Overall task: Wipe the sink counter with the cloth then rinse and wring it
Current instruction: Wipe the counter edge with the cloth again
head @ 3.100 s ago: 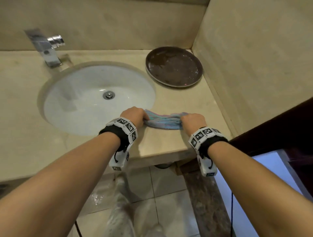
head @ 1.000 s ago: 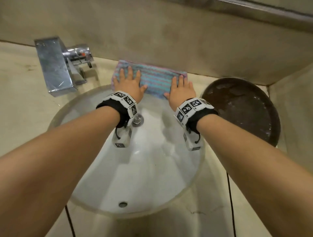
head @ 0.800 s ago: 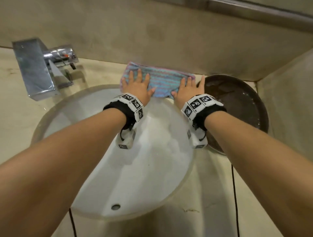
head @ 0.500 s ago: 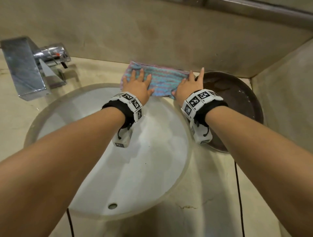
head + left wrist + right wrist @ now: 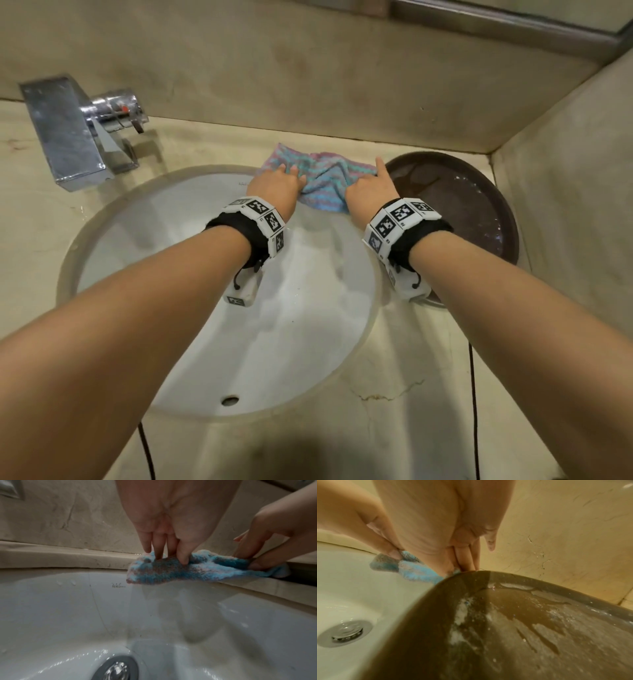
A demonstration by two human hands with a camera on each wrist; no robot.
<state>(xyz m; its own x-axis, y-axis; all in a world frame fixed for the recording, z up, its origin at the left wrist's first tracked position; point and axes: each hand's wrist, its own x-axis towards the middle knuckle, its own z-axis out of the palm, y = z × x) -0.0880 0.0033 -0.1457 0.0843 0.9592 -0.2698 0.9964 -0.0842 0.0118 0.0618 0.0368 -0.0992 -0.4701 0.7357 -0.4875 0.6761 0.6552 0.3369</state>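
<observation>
**Cloth bunched at back rim, both hands on it**

We see the cloth (image 5: 325, 183) on the counter (image 5: 205, 144) strip behind the sink (image 5: 102, 219), its near edge lapping over the basin rim, its right end just beside the brown plate (image 5: 479, 205). It is rumpled, not flat. We judge it soft, limp, light, likely damp, so it sags wherever unsupported and folds under any push. Best taken by gathering a fistful at each end; that also sets up the wring.

Our left hand (image 5: 275, 185) has fingers and thumb curled into the cloth's left end, pinching a fold. Our right hand (image 5: 371, 192) pinches the right end between thumb and lower fingers; the index finger sticks out straight toward the plate.

We judge wiping at the back strip is about finished and the gather for rinsing is starting. The tap (image 5: 68, 137) stands back left, well apart from the cloth, no water running.

View differences: the head view gives layout, tap, plate, both wrists. The left wrist view shows the cloth (image 5: 188, 570) edge hanging free over the basin, the thumb pressed in, and the drain (image 5: 118, 669). The right wrist view shows the plate (image 5: 505, 628) surface wet with white residue, and its rim hiding part of the cloth (image 5: 412, 568). Fingertip contact under the right hand is partly hidden there.
</observation>
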